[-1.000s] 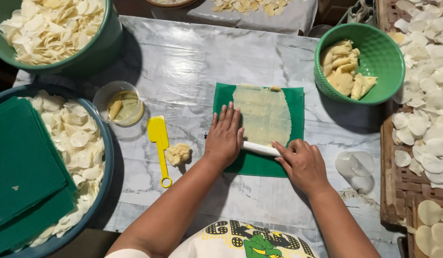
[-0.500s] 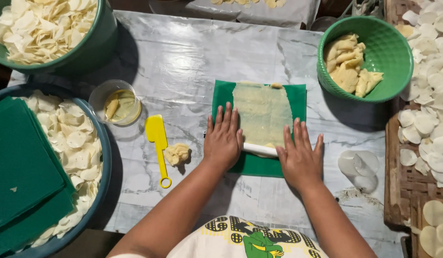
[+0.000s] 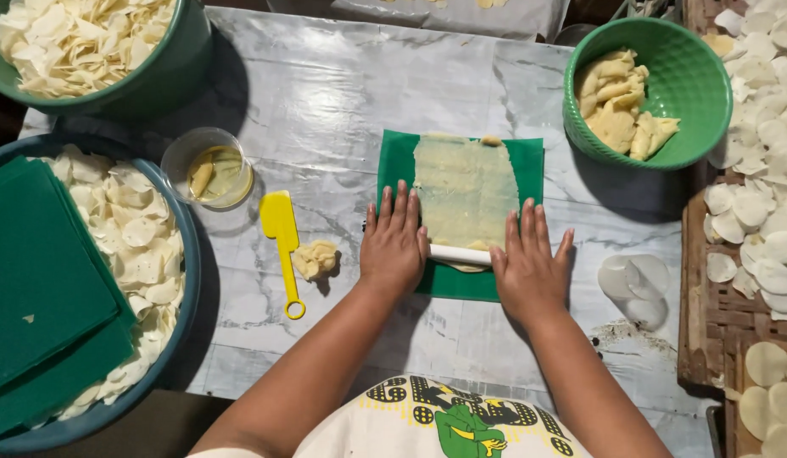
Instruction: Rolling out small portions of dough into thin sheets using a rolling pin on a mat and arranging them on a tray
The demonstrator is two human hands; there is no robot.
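Two hands, left hand (image 3: 395,246) and right hand (image 3: 529,270), lie flat and open on the roller (image 3: 459,254), now pushed up the dough (image 3: 464,191), thinning it on the green mat (image 3: 529,165).

White roller's (image 3: 459,254) ends under both palms

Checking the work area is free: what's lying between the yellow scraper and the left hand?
In the head view, a small lump of dough lies on the marble table between the yellow scraper and the left hand, apart from both.
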